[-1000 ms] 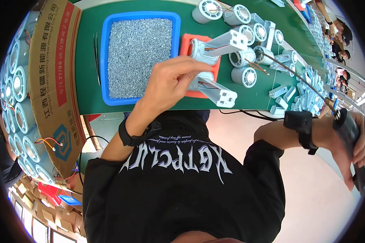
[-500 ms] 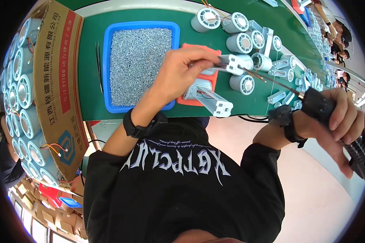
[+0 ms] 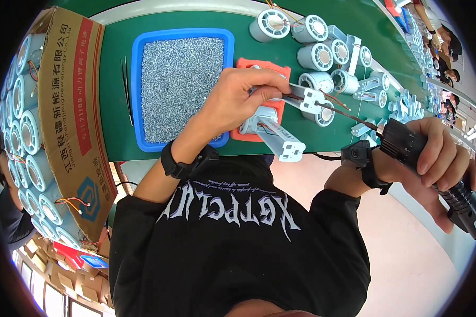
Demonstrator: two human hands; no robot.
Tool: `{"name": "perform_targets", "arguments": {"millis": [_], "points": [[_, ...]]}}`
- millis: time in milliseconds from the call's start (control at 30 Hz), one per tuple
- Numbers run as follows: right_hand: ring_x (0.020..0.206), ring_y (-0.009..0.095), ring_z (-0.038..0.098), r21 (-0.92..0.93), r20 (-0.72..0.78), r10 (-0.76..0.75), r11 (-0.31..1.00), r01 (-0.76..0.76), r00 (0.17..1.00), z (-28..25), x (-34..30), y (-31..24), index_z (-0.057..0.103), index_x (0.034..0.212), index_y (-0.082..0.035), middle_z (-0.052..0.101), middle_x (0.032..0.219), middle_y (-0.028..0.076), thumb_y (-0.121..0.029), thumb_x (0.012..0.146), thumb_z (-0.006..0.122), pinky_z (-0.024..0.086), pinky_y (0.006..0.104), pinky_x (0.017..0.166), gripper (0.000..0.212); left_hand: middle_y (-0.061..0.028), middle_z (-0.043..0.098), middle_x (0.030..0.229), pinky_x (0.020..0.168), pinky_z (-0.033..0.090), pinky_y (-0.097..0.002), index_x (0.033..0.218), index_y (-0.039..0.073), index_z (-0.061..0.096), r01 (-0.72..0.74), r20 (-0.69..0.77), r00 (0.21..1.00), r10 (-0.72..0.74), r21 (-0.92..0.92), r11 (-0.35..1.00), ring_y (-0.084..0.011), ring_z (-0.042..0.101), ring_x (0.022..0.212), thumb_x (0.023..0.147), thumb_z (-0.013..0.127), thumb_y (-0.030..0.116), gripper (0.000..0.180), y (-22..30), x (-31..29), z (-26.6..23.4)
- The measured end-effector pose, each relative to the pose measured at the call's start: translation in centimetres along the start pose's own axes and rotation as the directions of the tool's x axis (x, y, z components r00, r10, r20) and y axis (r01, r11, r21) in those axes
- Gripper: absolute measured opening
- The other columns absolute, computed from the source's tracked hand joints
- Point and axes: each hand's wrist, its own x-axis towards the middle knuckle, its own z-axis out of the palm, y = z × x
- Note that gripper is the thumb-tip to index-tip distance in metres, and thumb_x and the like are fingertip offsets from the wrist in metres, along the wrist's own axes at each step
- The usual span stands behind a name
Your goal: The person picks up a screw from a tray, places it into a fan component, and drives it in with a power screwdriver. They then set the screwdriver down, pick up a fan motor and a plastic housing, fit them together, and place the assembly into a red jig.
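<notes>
Left hand [image 3: 243, 98] pinches the pale bracket [image 3: 308, 100], right hand [image 3: 436, 158] wraps the black screwdriver [image 3: 404, 143]; bracket sits between the hands, looks light, stiff, probably smooth: best gripped along its sides!

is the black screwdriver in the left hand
No, the right hand grips the black screwdriver, while the left hand holds a pale blue bracket.

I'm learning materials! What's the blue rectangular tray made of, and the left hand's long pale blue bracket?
Blue rectangular tray: probably smooth plastic, given its even colour. Long pale blue bracket: painted metal or plastic, perhaps; its satin look fits both.
</notes>
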Motion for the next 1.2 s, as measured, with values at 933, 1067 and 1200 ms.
{"name": "perform_targets", "arguments": {"millis": [933, 1067, 1200], "points": [[0.047, 0.004, 0.055, 0.034, 0.008, -0.031, 0.999, 0.031, 0.999, 0.2, 0.0, 0.3, 0.065, 0.09, -0.012, 0.056, 0.064, -0.007, -0.065, 0.057, 0.079, 0.048, 0.0164, 0.049, 0.064, -0.0097, 0.07, 0.088, 0.072, 0.053, -0.026, 0.095, -0.001, 0.07, -0.111, -0.123, 0.988, 0.094, -0.137, 0.984, -0.0146, 0.065, 0.08, 0.081, 0.06, -0.01, 0.019, 0.1, -0.9, 0.5], [0.048, 0.005, 0.054, 0.077, 0.048, -0.018, 0.997, 0.014, 0.999, 0.5, 0.1, 0.4, 0.064, 0.091, -0.011, 0.056, 0.065, -0.006, -0.065, 0.057, 0.079, 0.046, 0.016, 0.049, 0.065, -0.0094, 0.07, 0.086, 0.07, 0.053, -0.0264, 0.094, 0.0, 0.071, -0.132, -0.133, 0.983, 0.129, -0.009, 0.991, -0.0165, 0.066, 0.076, 0.08, 0.061, -0.01, 0.019, 0.5, -0.9, 0.4], [0.049, 0.006, 0.054, 0.063, 0.069, -0.02, 0.998, 0.015, 0.997, 0.9, 0.2, 0.5, 0.064, 0.091, -0.012, 0.055, 0.064, -0.006, -0.065, 0.058, 0.079, 0.045, 0.0166, 0.049, 0.065, -0.0093, 0.07, 0.084, 0.069, 0.053, -0.0292, 0.092, 0.001, 0.071, -0.306, -0.135, 0.931, 0.338, 0.212, 0.928, -0.0216, 0.066, 0.072, 0.077, 0.063, -0.009, 0.019, 0.9, -0.6, 0.2]]}}
